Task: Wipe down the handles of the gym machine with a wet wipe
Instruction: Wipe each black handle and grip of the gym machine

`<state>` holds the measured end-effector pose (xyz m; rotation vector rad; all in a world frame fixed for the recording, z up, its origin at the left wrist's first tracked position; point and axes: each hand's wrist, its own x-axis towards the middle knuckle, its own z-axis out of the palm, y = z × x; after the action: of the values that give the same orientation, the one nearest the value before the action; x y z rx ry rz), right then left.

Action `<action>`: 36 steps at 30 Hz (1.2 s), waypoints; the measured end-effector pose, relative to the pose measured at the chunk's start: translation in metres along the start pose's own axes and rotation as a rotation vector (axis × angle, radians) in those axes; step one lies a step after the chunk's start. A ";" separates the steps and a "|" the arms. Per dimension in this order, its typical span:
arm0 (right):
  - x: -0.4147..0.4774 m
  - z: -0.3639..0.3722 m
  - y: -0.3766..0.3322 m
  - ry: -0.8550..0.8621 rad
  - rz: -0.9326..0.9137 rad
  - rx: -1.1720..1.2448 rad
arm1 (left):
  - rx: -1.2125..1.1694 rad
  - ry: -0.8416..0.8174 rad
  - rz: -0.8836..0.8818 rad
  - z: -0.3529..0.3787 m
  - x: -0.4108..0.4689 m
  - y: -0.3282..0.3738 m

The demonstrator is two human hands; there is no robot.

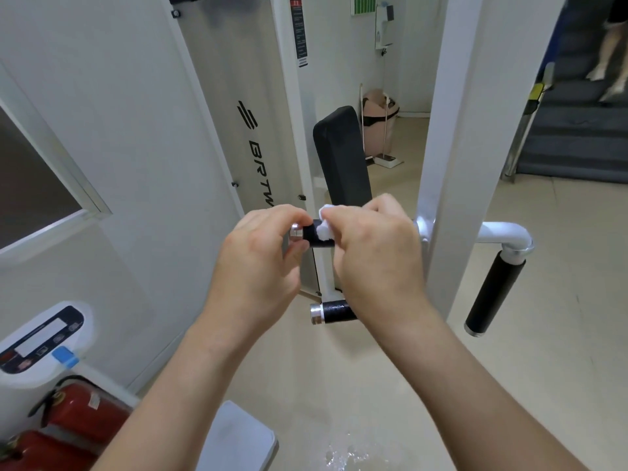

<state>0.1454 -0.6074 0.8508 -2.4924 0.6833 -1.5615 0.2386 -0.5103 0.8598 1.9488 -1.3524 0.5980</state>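
Our left grip (258, 254) pinches the ribbed silver end cap (296, 231) of a short, matte black cylindrical handle (314, 240). Just beside it, our right grip (373, 251) curls round that handle, fingers closed on a crumpled white wet wipe (324, 223) pressed against the black sleeve.

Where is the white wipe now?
In the head view's middle, the wet wipe is bunched in the right hand, pressed on the upper black handle, right of the left hand pinching that handle's silver end.
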 end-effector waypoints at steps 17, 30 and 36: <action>-0.007 -0.011 0.025 0.051 0.065 -0.040 | 0.166 -0.024 0.033 0.001 -0.003 0.011; -0.042 -0.038 0.049 0.202 0.140 0.168 | 0.342 -0.338 0.272 0.021 0.025 0.047; -0.041 -0.036 0.071 0.169 0.325 0.120 | 0.485 -0.382 0.287 0.032 0.045 0.053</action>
<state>0.0764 -0.6483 0.8095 -2.0569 0.9331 -1.6436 0.2048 -0.5737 0.8844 2.3579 -1.8832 0.7722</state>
